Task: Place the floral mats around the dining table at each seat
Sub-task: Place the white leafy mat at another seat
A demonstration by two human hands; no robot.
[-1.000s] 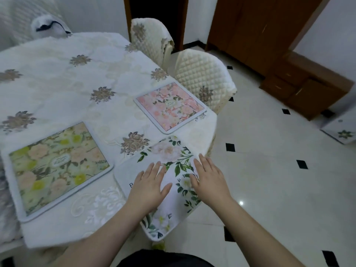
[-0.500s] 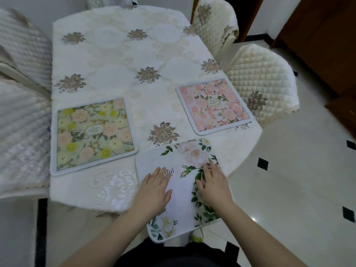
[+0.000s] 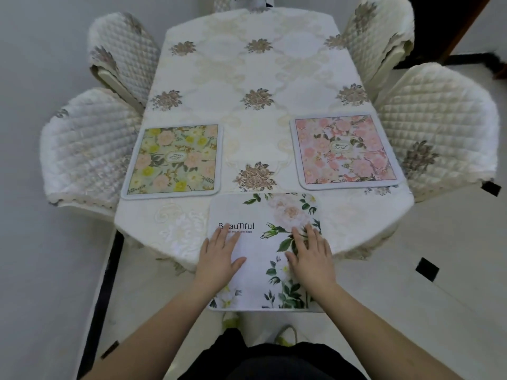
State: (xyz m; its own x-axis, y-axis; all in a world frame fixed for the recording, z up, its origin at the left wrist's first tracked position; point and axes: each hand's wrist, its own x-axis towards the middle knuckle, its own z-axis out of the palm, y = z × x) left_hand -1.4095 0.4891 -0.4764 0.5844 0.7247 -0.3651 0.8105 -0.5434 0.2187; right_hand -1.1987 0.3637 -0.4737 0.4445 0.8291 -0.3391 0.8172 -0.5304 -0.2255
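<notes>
- White floral mat (image 3: 264, 250) under both of my hands reads "BeauTiful" in dark letters, with my left fingertips covering part of the second letter; a smaller line of print runs beneath it, too fine for me to read.
- It lies at the near end of the dining table (image 3: 258, 78), and its near edge hangs past the table's rim toward my body.
- My left hand (image 3: 219, 256) lies flat on the mat's left half, fingers straight and slightly spread, thumb out to the right, gripping nothing.
- My right hand (image 3: 311, 253) lies flat on the right half over the printed leaves, fingers straight and pressing down, likewise holding nothing.
- Beyond my left hand and to its left sits the yellow-green floral mat (image 3: 172, 160), with a small oval label at its centre whose script I cannot read.
- Beyond my right hand and to its right sits the pink floral mat (image 3: 345, 152), with the same kind of oval label, also unreadable.
- Both are flat on the cream tablecloth with brown flower motifs, one motif lying between them just past my fingertips.
- Quilted cream chairs (image 3: 439, 130) stand along both long sides of the table, two per side.
</notes>
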